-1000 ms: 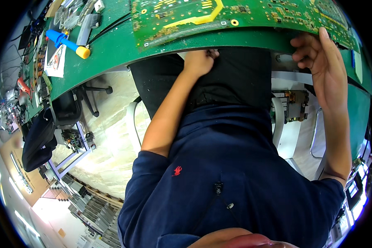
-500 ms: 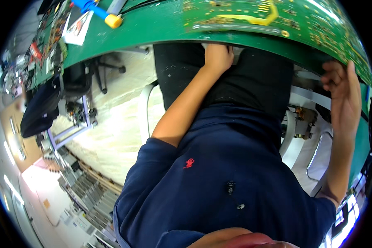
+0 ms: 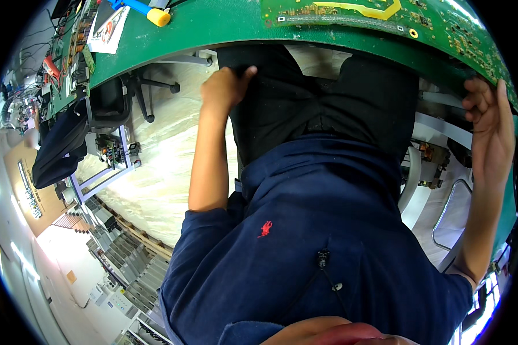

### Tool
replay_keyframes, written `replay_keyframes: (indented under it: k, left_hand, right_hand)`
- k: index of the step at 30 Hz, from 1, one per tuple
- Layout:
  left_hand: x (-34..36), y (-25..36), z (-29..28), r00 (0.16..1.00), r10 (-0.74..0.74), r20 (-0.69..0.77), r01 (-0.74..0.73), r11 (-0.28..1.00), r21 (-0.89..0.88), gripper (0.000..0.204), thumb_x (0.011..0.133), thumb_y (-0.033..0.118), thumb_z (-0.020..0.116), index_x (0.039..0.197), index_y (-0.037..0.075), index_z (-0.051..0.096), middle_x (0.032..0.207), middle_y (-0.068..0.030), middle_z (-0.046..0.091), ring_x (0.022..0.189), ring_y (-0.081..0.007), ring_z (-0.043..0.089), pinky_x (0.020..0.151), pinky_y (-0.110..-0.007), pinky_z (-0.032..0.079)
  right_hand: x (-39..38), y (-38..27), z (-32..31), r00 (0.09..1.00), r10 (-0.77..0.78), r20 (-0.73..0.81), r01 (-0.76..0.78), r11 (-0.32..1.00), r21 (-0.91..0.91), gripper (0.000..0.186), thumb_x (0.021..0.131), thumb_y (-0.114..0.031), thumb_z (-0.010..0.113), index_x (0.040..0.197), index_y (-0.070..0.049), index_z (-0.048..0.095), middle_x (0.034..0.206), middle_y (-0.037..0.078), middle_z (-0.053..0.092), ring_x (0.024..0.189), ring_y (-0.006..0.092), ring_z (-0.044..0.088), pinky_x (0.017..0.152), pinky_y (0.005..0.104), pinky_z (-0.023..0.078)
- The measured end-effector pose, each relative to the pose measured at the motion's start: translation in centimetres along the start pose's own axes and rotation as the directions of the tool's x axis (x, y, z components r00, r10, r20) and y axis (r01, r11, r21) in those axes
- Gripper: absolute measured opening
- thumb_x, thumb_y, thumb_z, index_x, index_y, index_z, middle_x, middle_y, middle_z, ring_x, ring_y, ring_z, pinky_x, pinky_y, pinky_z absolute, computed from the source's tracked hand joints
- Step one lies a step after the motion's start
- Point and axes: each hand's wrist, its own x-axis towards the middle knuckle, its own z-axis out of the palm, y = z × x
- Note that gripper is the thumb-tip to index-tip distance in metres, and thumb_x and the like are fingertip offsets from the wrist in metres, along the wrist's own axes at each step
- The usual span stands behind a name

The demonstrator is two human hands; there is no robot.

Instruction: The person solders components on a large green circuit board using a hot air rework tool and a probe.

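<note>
Head view: light edge handling

Left hand (image 3: pixel 220 92) curls beside black trousers (image 3: pixel 270 86); I cannot tell whether it holds anything. Right hand (image 3: pixel 490 135) has a fairly wide grip, thumb at the edge of the circuit board (image 3: pixel 443 34). That lies on the surface (image 3: pixel 213 29); bare margins likely give the safest hold.

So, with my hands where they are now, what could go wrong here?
Two possible risks. Your right hand is right by the near edge of the green circuit board, thumb up close to it, so a careless nudge might shift the board, which lies close to the front edge of the green table. Also, no glove shows on that hand, so brushing the board's small parts could perhaps harm them.
</note>
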Motion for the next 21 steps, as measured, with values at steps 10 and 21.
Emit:
replay_keyframes:
  k: [10,21]
  left_hand:
    - [-1.5,-2.0,1.2,0.926,0.025,-0.378,-0.371,0.252,-0.894,0.039,0.101,0.027,0.053,0.071,0.002,0.058,0.063,0.0006,0.053,0.06,-0.0073,0.047,0.055,-0.023,0.037]
    - [-3.2,1.2,0.6,0.97,0.184,-0.16,-0.2,0.976,-0.09,0.055,0.09,0.057,0.059,0.077,0.005,0.071,0.07,-0.0191,0.067,0.071,-0.0383,0.068,0.064,-0.046,0.053]
  right_hand:
    - [-0.2,-0.2,0.4,1.0,-0.006,-0.003,0.006,0.998,-0.057,0.045,0.107,-0.039,0.035,0.115,-0.005,0.064,0.11,0.007,0.068,0.092,0.0103,0.062,0.077,0.0239,0.045]
    - [-0.1,-0.3,0.4,0.999,0.034,-0.031,-0.033,0.999,0.042,0.046,0.106,-0.04,0.036,0.115,-0.004,0.064,0.112,0.007,0.068,0.093,0.0109,0.062,0.081,0.0259,0.043]
